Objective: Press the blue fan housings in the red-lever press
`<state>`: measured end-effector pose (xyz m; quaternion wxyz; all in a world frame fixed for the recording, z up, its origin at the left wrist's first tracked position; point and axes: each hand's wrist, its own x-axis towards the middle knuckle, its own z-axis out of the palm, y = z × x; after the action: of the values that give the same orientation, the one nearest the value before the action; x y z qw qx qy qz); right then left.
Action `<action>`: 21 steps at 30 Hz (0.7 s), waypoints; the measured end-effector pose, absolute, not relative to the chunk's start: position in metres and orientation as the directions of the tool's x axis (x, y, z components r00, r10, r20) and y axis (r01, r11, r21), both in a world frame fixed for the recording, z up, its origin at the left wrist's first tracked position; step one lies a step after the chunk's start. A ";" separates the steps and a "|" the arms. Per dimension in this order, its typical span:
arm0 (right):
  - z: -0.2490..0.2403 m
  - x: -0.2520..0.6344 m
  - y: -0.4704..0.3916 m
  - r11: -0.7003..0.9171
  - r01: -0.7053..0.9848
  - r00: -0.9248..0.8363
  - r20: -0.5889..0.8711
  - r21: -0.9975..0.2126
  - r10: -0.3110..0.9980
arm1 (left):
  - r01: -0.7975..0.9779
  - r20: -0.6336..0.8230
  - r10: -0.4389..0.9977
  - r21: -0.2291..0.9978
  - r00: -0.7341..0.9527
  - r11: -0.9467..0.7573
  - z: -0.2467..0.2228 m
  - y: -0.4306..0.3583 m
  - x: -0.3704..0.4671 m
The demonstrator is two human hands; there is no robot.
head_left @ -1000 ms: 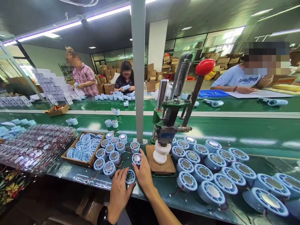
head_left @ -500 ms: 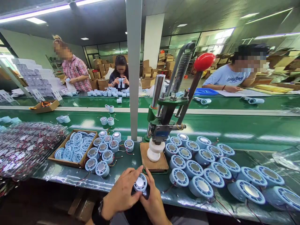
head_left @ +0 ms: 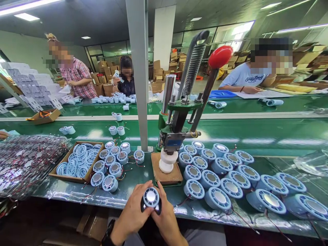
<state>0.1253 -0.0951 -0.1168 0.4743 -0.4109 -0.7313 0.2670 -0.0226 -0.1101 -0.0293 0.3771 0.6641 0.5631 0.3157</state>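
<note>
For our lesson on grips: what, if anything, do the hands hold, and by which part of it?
A light-blue round unit, held around its sides between the left hand and right hand.

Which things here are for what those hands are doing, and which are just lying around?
Likely part of the job:
light-blue silver-centred unit, between left hand and right hand
red-knobbed lever press
similar units left and right of the press
light-blue rings in an open carton

Probably just lying about:
blue tray
cardboard boxes at the back
clear plastic at far right
</note>
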 end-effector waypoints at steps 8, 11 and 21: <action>-0.026 0.171 -0.081 0.657 0.585 -0.463 0.469 -0.476 0.752 | 0.479 -0.029 0.998 0.878 0.052 0.001 -0.047 -0.107 -0.013; 0.097 0.204 -0.042 0.711 0.633 -0.260 0.781 -0.306 0.568 | 0.469 0.023 0.999 0.882 0.042 -0.040 -0.014 -0.077 -0.014; 0.288 0.201 0.118 0.653 0.333 0.065 0.707 -0.681 0.704 | 0.156 0.195 0.961 0.961 0.194 -0.226 -0.003 0.028 0.027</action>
<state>0.2012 0.1179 0.2885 0.6176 -0.3887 -0.6669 0.1504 0.0267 0.0280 -0.0035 0.4397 0.6352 0.4398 0.4579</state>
